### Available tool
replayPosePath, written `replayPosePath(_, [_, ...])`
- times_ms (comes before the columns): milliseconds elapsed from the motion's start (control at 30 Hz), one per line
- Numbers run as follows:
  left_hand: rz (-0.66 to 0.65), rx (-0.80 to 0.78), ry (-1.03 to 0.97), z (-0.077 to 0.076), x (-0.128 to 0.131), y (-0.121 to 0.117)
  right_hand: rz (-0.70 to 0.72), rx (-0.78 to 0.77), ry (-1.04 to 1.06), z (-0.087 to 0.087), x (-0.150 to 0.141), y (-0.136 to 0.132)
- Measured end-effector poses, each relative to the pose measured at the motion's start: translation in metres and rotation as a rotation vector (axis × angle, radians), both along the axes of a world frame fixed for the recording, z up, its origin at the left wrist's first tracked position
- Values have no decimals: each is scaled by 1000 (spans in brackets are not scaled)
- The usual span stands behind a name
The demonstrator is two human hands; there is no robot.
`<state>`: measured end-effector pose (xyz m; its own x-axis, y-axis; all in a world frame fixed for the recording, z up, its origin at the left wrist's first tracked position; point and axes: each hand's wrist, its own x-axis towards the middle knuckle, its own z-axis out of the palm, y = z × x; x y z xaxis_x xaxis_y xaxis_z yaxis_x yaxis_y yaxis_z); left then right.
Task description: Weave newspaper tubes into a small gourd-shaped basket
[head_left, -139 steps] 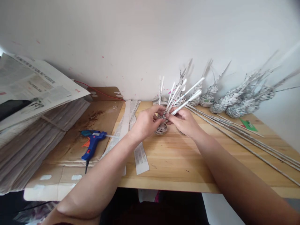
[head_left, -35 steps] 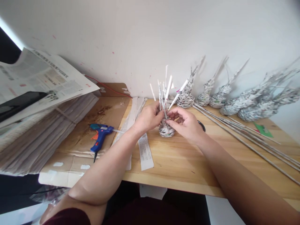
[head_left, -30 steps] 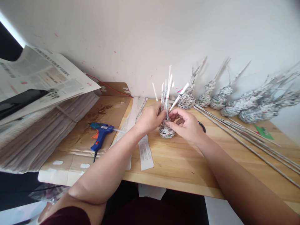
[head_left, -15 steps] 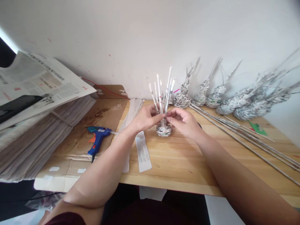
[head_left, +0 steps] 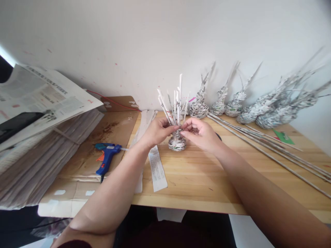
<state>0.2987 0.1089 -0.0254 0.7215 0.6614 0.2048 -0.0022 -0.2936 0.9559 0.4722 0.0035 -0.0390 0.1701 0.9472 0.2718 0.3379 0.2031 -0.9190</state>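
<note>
A small woven vase of rolled newspaper (head_left: 177,143) stands on the wooden table between my hands. Several white paper tubes (head_left: 179,103) stick up from its narrow neck and fan out. From the left, my left hand (head_left: 160,130) has its fingers closed around the neck, thumb across the front. My right hand (head_left: 197,131) pinches at the neck's right side with thumb and index finger, the other fingers curled. Whatever strip lies under the fingertips is too small to make out.
Several woven paper vases (head_left: 199,108) line the wall at the back right. Long paper rods (head_left: 258,137) lie across the right side. A blue glue gun (head_left: 107,156) rests on cardboard (head_left: 72,172), beside stacked newspapers (head_left: 51,155). Paper strips (head_left: 157,168) lie near my left forearm.
The vase has turned a little between my fingers, and its upright tubes now stand in a different arrangement. Both hands keep their hold at the neck. The whole view has shifted slightly.
</note>
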Motion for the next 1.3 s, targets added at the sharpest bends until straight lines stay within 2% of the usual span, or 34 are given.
replayPosePath(100, [-38, -57, -12, 1, 1, 0, -2, 20, -19, -1, 1, 0])
replayPosePath(267, [-56, -52, -16, 1, 0, 1, -34, 65, -106, -2, 2, -2])
replayPosePath(467, [-99, 22, 9, 4, -3, 4, 53, 37, -164, -2, 3, -2])
replayPosePath(600, [-50, 22, 40, 7, -3, 1, 46, 20, -101, -4, 3, 0])
replayPosePath(767, [27, -97, 47, 6, -2, -4, 45, 2, -57, -7, 3, 1])
replayPosePath(933, [27, -154, 50, 6, 0, -5, 72, -35, -9, -1, 1, -1])
replayPosePath(1100, [73, -102, 93, 6, 1, -6, 106, -127, 67, 4, -1, -4])
replayPosePath(1300, [78, -58, 122, 9, 1, -11, 17, -131, -5, -4, -1, -2])
